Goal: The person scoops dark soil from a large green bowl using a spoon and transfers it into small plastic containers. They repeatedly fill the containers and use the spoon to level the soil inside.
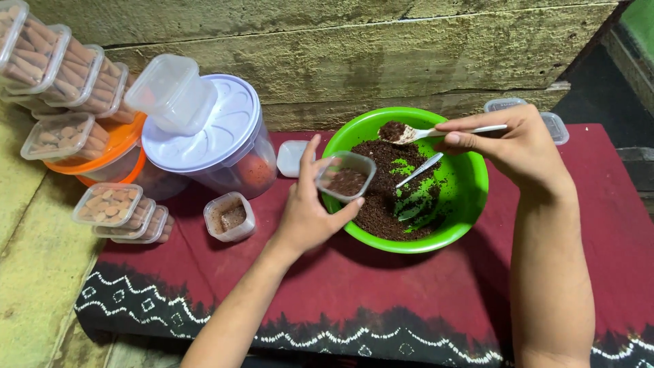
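Stacked clear snack boxes at left

One green bowl; two spoons inside it; one lidded jar left of bowl; two hands.

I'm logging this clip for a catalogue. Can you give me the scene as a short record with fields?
Left hand: holds a small clear tub of dark crumbs at the bowl's edge
Right hand: holds a white spoon heaped with dark crumbs
Bowl: green, holds dark crumbs and a second spoon
Surface: red cloth
Left side: stacked filled tubs, large lidded container
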